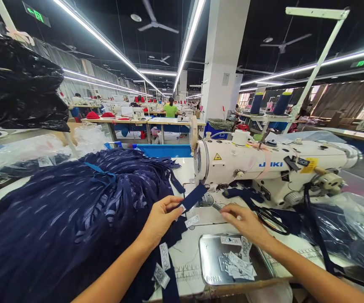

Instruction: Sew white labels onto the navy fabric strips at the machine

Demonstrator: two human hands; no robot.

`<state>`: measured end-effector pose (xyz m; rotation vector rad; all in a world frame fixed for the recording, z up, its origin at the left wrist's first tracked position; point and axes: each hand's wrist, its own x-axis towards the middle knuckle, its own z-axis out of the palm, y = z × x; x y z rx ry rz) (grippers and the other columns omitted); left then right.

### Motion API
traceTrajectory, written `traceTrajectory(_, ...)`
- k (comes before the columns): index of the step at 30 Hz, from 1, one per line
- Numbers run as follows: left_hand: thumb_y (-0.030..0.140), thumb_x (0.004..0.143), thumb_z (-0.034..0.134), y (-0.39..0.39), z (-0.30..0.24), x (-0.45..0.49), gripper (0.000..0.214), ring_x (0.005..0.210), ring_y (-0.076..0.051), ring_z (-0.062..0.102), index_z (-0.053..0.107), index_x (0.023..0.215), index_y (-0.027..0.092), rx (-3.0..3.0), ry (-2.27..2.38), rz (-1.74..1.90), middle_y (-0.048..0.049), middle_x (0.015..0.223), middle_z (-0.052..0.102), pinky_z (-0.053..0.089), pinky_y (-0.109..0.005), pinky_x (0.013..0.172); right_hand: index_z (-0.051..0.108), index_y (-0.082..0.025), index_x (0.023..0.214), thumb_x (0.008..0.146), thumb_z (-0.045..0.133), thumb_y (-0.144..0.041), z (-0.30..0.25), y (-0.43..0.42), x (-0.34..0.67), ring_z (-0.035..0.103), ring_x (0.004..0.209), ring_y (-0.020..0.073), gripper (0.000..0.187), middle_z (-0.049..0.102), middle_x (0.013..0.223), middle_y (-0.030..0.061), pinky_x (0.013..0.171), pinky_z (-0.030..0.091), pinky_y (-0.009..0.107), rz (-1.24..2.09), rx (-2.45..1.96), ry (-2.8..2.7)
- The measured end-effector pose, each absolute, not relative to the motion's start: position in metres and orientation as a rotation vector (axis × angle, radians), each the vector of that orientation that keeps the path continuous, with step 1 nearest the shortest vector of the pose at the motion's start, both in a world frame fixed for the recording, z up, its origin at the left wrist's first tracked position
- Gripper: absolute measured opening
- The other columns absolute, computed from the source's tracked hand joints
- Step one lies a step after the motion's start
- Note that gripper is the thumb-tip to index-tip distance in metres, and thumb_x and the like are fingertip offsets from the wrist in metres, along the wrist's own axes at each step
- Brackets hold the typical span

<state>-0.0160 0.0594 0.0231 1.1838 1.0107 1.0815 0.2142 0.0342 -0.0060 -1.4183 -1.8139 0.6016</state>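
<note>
In the head view my left hand [160, 219] pinches a navy fabric strip [194, 198], whose far end lies by the needle area of a white JUKI sewing machine [248, 160]. A small white label [192, 221] hangs just below those fingers. My right hand [247, 223] is closed in a pinch at the right of the strip. A small grey tip shows at its fingers, too little to name. Under that hand a metal tray [207, 256] holds several printed white labels [240, 265]. More labels [162, 275] lie on navy strips at the front edge.
A large heap of navy garments [74, 210], tied with a blue band [98, 172], covers the left side. Plastic-wrapped navy goods [336, 227] lie at the right. A black plastic bag [20, 84] hangs upper left. A person in green [170, 110] sits further back.
</note>
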Motion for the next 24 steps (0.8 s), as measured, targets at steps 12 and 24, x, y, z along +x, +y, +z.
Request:
traceTrajectory(12,0.023,0.059,0.068,0.018,0.022,-0.031,0.030,0.057,-0.009,0.055,0.056,0.085,0.016,1.074,1.017,1.472,0.0023,0.065,0.063,0.043,-0.021,0.058,0.046,-0.017,0.052,0.071,0.048,-0.023,0.017,0.031,0.116,0.042,0.049,0.0089,0.020,0.046,0.050,-0.0034,0.048,0.035,0.021,1.047,-0.943,-1.759)
traceTrajectory(24,0.022,0.054,0.071,0.015,0.018,-0.031,0.033,0.058,-0.008,0.055,0.057,0.083,0.014,0.902,0.974,1.581,0.0012,0.069,0.061,0.043,-0.019,0.057,0.052,-0.018,0.064,0.076,0.049,-0.022,0.004,0.015,0.149,0.050,0.061,0.0132,0.014,0.054,0.061,-0.0013,0.058,0.038,0.025,0.629,-1.020,-2.089)
